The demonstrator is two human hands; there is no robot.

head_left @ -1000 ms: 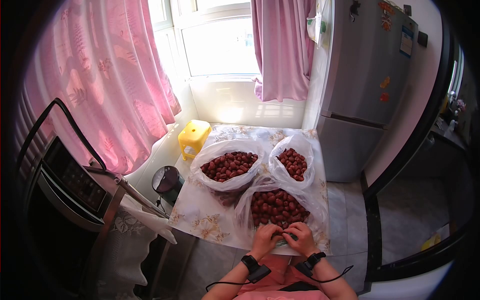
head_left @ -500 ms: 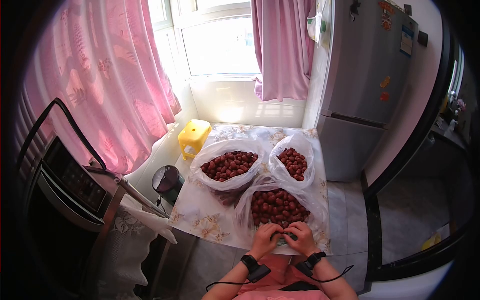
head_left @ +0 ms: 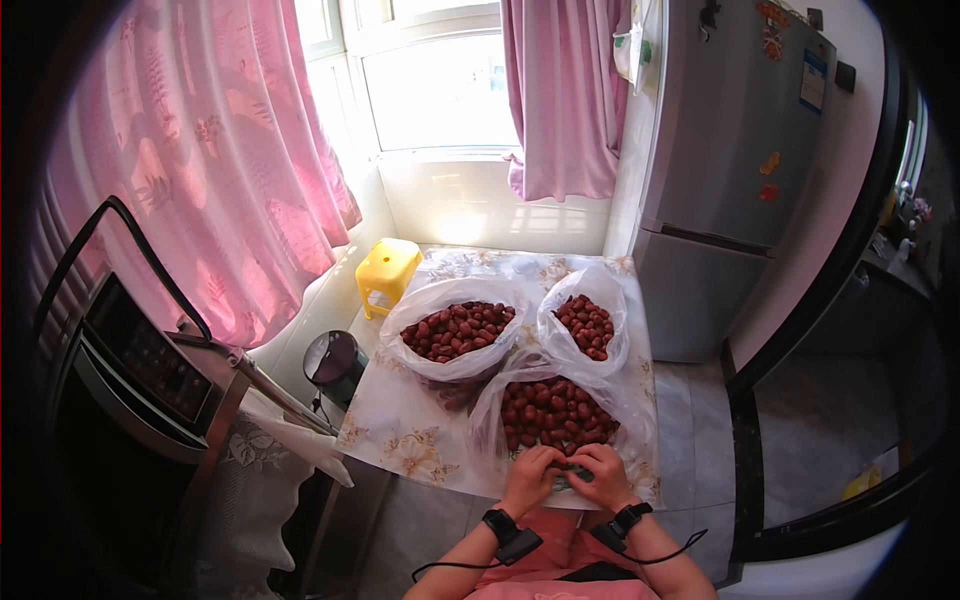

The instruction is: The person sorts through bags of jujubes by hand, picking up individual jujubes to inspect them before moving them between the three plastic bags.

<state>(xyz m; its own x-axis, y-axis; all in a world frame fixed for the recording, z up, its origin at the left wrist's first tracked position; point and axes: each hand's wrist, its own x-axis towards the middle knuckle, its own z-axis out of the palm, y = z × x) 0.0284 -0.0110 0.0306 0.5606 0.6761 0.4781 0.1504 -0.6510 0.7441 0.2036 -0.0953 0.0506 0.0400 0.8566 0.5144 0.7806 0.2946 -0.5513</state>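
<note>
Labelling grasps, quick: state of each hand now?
Left hand: fingers curled at the near bag, hold cannot be told.
Right hand: same, cannot be told.

The left hand and right hand are covering the near rim of the closest bag. Whatever is sitting between the fingertips is showing too small to tell. Both forearms are running off the bottom edge. The notice on the fridge is showing too small to read.

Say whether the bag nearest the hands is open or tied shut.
Open: the nearest bag has its mouth spread wide, red fruit exposed.
</note>
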